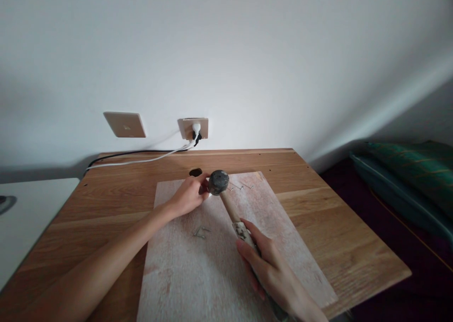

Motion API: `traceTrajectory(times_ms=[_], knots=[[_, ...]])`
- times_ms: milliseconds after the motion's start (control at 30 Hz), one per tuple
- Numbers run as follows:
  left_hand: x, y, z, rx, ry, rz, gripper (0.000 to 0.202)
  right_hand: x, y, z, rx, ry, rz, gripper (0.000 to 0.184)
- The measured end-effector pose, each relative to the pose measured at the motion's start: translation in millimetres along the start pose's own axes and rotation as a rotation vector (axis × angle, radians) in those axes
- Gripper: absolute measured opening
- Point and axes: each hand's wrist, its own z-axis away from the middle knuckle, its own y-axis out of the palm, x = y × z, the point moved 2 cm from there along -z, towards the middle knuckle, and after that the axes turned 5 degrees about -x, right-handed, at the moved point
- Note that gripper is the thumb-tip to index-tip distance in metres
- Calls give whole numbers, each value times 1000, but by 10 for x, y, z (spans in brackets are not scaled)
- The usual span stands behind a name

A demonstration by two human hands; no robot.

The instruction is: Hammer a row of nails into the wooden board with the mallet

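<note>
My right hand [271, 265] is wrapped round the wooden handle of a hammer [226, 199]. Its dark metal head [218, 182] hangs just above a pale whitewashed board [198, 275] lying on the wooden desk [336, 227]. My left hand [189, 195] reaches across to the board's far end. Its fingers are pinched together right beside the hammer head, on something too small to make out. A few loose nails [200, 231] lie on the middle of the board, and more nails [240, 186] lie near its far edge.
A white cable [141, 160] and a black one run along the desk's back edge to a wall socket [193, 127]. A blank wall plate [125, 124] sits to its left. A cable hole [195, 172] opens behind the board. Green cushions [406, 180] lie at right, a white surface [28, 209] at left.
</note>
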Motion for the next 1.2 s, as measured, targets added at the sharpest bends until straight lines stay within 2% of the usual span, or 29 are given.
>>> traceTrajectory(times_ms=[300,367,433,500,533,600,700,867,1000,1133,1200], knots=[[43,25,-12,18,-9,9,41,-16,16,21,4,46,11,74],[30,-31,-28,49,-10,4,42,-44,0,60,-4,59,-11,79],[-20,-136,-31,101,-8,-56,33,-107,-46,131,-40,87,-31,84],[-117,-247,-1,213,12,-146,15,-200,-121,225,-99,138,-31,88],[-181,-285,32,315,34,-173,11,-250,-161,273,-121,165,-22,88],[-322,-314,124,533,80,-192,12,-341,-229,353,-134,207,-4,88],[-484,-266,251,666,115,-269,13,-430,-272,401,-119,222,9,87],[-542,-141,324,679,142,-333,12,-496,-244,372,-109,230,-10,89],[-542,-132,331,659,149,-366,14,-522,-239,364,-96,234,-12,94],[-578,-122,340,690,169,-375,15,-515,-240,366,-63,258,-18,98],[-572,-139,317,664,180,-355,15,-497,-231,367,-60,261,-27,97]])
